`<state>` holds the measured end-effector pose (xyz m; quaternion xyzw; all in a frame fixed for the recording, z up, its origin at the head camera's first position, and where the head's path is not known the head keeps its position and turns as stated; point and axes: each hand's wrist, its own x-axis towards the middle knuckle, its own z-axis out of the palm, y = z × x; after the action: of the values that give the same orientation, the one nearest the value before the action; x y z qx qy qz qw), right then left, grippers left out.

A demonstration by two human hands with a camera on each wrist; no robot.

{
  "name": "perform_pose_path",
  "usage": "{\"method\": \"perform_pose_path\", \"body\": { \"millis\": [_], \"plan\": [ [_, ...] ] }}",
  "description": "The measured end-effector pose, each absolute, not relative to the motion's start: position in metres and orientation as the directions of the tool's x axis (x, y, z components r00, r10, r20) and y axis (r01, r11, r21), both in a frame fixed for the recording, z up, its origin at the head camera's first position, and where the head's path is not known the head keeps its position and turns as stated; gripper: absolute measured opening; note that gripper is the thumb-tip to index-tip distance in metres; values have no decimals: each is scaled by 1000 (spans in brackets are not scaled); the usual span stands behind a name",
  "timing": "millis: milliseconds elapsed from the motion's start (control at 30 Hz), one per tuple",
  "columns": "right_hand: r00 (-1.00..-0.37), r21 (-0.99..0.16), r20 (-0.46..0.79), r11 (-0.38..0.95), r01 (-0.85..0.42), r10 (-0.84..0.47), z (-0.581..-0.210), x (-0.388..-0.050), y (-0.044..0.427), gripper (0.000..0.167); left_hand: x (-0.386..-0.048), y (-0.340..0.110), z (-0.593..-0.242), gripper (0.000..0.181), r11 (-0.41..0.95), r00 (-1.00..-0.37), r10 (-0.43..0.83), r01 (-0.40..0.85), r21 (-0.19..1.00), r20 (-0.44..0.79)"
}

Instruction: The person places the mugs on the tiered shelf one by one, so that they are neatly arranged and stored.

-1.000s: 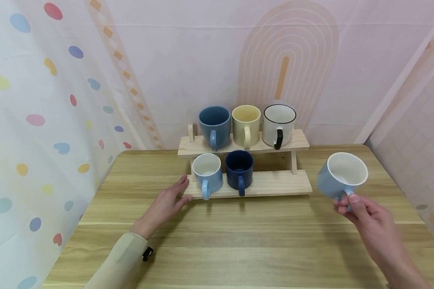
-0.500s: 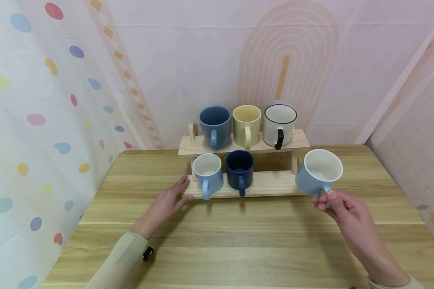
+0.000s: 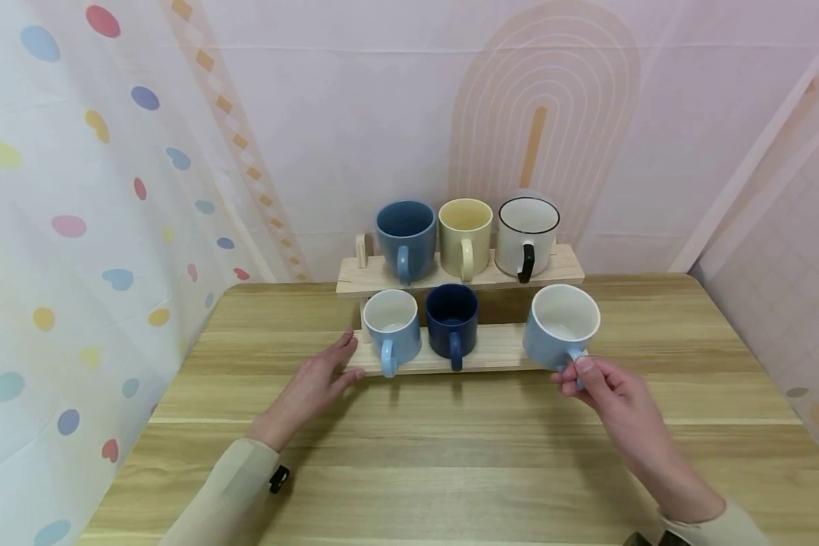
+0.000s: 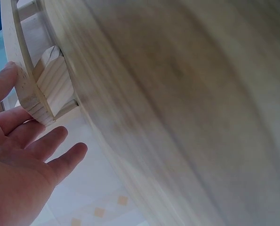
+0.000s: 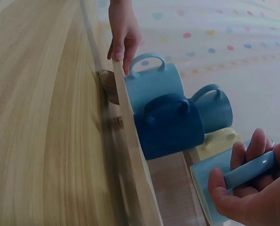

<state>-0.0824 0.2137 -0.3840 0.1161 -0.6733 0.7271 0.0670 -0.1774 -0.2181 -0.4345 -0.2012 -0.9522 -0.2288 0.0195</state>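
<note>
My right hand pinches the handle of a light blue mug with a white inside, between thumb and fingers. The mug is slightly tilted over the right part of the lower shelf of a two-tier wooden rack; whether its base touches is hidden. My left hand rests against the rack's left end. In the left wrist view its thumb touches the board's edge, and the other fingers are spread. Beside it on the lower shelf stand another light blue mug and a navy mug.
On the upper shelf stand a grey-blue mug, a yellow mug and a white mug with black rim and handle. The rack is on a wood-grain table. Patterned cloth hangs behind and at both sides.
My right hand has carried the light blue mug leftward, from beyond the rack's right side to over the lower shelf's right part. The left hand stays in place.
</note>
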Motion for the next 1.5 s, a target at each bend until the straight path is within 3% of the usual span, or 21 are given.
{"method": "perform_pose_path", "body": {
  "millis": [500, 1133, 1500],
  "plan": [
    [-987, -989, 143, 34, -145, -70, -389, -96, 193, 39, -179, -219, -433, 64, 806, -908, 387, 419, 418, 161],
    [-996, -999, 28, 36, -31, -83, -397, -115, 176, 41, -177, -217, -434, 63, 803, -907, 385, 420, 422, 171],
    [-997, -999, 27, 26, -29, -75, -404, -127, 169, 40, -177, -217, -435, 64, 807, -910, 379, 414, 421, 168]
  ]
}}
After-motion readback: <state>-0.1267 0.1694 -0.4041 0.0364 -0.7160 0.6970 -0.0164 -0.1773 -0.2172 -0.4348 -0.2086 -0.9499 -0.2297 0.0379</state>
